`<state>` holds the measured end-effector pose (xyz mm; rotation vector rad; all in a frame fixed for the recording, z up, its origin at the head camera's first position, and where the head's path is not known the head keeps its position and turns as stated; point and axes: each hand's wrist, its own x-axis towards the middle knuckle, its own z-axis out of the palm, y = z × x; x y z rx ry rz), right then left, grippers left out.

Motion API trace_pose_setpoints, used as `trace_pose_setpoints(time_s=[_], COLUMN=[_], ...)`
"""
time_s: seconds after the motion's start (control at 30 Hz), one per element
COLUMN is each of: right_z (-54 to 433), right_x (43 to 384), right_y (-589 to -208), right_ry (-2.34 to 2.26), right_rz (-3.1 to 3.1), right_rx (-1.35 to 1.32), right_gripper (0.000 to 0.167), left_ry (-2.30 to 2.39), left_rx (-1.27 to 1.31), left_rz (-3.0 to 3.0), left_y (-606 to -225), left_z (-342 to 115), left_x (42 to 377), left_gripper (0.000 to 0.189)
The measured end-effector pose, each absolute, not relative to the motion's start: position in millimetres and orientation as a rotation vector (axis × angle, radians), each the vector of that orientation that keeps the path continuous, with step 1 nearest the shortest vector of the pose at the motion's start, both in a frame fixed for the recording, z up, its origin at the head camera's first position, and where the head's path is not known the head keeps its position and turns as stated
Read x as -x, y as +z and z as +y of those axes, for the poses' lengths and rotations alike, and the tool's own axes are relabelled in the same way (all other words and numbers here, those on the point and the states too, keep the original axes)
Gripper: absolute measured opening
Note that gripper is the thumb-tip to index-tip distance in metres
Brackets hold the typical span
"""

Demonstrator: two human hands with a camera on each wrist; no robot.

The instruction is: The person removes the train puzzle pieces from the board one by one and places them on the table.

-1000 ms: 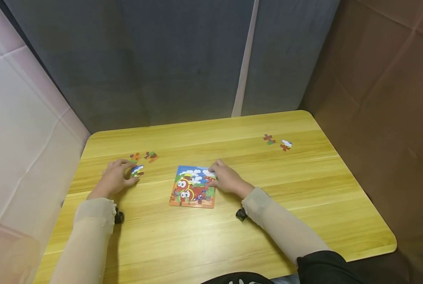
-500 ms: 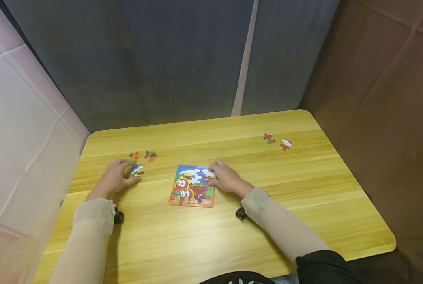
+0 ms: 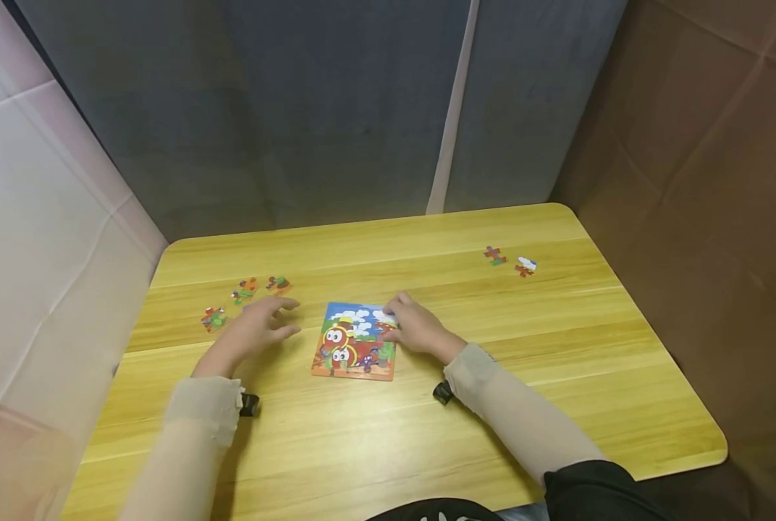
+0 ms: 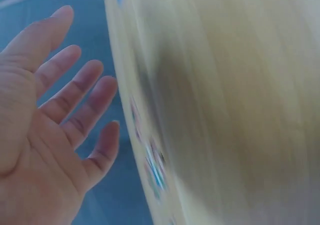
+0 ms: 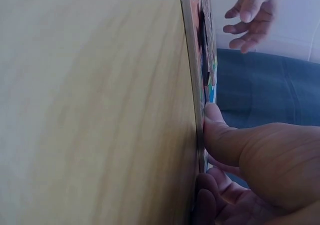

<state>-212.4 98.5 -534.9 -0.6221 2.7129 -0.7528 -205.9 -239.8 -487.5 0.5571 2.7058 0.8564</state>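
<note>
A square jigsaw puzzle [image 3: 355, 344] in a tray lies mid-table, showing cartoon red characters under a blue sky. My right hand [image 3: 417, 325] grips its right edge; in the right wrist view the thumb [image 5: 214, 120] presses on the face and the other fingers are curled at the edge. My left hand [image 3: 251, 333] hovers left of the puzzle, fingers spread and bare in the left wrist view. Beyond and beside it lie loose puzzle pieces: a red-green one [image 3: 213, 319], an orange-green pair [image 3: 244, 289] and a brown-orange one [image 3: 278, 284]. A blue bit shows partly behind the hand.
Two more loose pieces, a red one [image 3: 495, 255] and a white-and-red one [image 3: 525, 266], lie at the far right of the wooden table [image 3: 557, 362]. Cloth screens stand behind and at both sides.
My left hand has let go of the blue-and-white piece and moved right toward the puzzle, uncovering the red-green piece at the left. The right hand keeps its place on the puzzle.
</note>
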Motion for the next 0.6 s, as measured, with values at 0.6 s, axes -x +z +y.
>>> trace_pose_setpoints(time_s=[0.6], right_z=[98], right_x=[212], right_y=[-536], right_ry=[-0.754], right_rz=[2.73], right_rx=[0.636], right_gripper=[0.057], left_ry=[0.648], left_rx=[-0.816], left_rz=[2.645], left_y=[-507], left_z=[-158], left_x=[189], left_gripper=[0.057])
